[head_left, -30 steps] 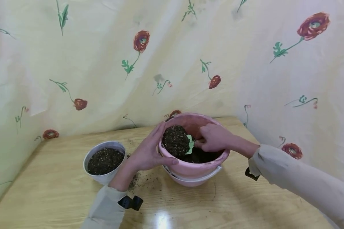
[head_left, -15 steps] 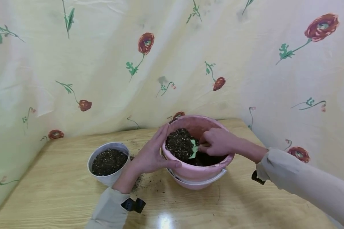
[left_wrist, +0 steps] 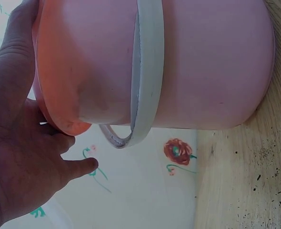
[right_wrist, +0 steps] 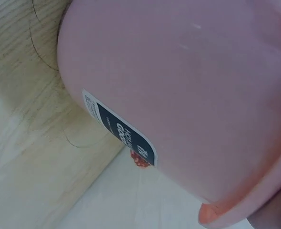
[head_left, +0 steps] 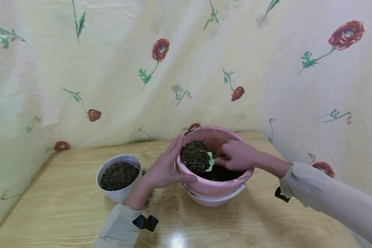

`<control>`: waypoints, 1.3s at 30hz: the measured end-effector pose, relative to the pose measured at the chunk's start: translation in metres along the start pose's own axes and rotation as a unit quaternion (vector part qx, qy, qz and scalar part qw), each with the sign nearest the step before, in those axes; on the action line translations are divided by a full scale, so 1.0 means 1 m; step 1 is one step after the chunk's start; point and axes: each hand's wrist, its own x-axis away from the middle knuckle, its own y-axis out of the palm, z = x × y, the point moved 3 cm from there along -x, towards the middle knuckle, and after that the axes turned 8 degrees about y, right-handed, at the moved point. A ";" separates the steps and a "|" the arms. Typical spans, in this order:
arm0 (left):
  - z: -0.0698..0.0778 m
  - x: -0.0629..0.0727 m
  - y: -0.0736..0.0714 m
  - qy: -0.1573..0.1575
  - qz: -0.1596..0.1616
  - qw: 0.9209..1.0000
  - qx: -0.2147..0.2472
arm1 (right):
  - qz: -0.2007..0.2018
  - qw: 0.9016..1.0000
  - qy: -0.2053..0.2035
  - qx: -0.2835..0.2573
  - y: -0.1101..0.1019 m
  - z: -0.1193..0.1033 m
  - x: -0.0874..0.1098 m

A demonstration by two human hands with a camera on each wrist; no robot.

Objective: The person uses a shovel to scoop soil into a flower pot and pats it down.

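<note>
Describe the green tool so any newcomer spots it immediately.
On the wooden table, find the pink bucket, right of the white pot. In its mouth, the right hand grips the green tool against dark soil. Its pale green stands out from soil and bucket alike.

Bucket (head_left: 210,188), at left fingers (head_left: 174,148): smooth plastic. Potting soil (head_left: 194,156), beside right fingers (head_left: 227,148): rough, matt. Tabletop (head_left: 71,213), below both: glossy wood.
</note>
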 end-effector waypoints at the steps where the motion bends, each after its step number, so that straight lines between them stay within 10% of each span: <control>1: 0.000 0.000 0.000 0.002 -0.001 1.000 -0.002 | 0.000 1.000 -0.001 -0.003 0.000 0.001 0.001; 39: -0.006 0.002 0.002 0.021 0.016 0.999 0.034 | 0.065 0.997 0.031 -0.010 -0.037 0.000 0.026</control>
